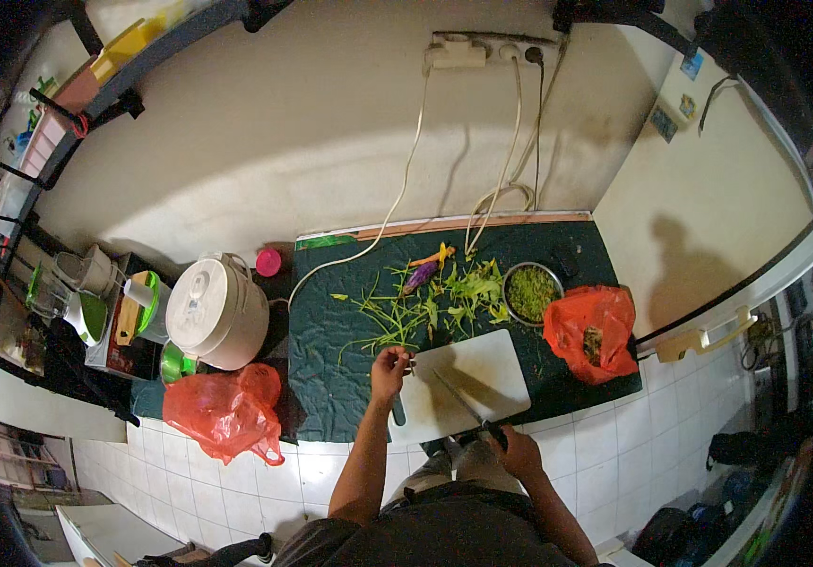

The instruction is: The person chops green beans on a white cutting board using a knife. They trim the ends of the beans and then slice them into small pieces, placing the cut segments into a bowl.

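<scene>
My left hand (389,372) is at the far left corner of a white cutting board (477,354), its fingertips pinched on a thin green stem (412,367), mostly hidden by the fingers. In my right hand (518,452) is the black handle of a knife (457,391), its blade slanting up and left over the board. Loose green stems (396,315) lie beyond the board on a dark green cloth (328,383). Beside them are leafy greens (474,287) and a purple eggplant-like vegetable (420,277). A metal bowl (504,301) holds chopped greens (530,292).
An open red plastic bag (594,333) stands right of the bowl. To the left are a white rice cooker (215,312), another red bag (226,407) and a pink cup (267,262). A white cable (406,198) runs from the wall sockets (460,51) across the cloth.
</scene>
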Available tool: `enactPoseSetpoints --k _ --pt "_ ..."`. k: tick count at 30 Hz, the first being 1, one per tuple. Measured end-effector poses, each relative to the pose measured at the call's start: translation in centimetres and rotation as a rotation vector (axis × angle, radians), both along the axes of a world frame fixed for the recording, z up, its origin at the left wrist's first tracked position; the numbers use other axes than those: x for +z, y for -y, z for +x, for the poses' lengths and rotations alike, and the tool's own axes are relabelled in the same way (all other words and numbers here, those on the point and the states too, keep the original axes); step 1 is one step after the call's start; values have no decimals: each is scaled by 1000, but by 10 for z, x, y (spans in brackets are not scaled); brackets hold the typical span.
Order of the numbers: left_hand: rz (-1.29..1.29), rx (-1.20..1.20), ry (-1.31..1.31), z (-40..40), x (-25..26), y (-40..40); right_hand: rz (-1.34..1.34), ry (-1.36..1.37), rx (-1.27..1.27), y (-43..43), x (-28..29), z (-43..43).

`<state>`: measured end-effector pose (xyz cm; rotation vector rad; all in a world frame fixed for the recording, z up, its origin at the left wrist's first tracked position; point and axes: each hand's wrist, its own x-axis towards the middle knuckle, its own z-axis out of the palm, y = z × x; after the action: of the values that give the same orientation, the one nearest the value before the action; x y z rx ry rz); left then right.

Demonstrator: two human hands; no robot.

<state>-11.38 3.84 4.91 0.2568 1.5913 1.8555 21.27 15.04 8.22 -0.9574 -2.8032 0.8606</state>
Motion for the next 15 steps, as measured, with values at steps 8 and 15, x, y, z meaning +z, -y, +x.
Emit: enactPoseSetpoints --k 8,15 --pt "-133 250 -227 -3 -24 -17 -24 19 47 -13 1 2" --pt "-745 -189 -433 -47 -7 -47 -124 206 43 -34 31 -7"
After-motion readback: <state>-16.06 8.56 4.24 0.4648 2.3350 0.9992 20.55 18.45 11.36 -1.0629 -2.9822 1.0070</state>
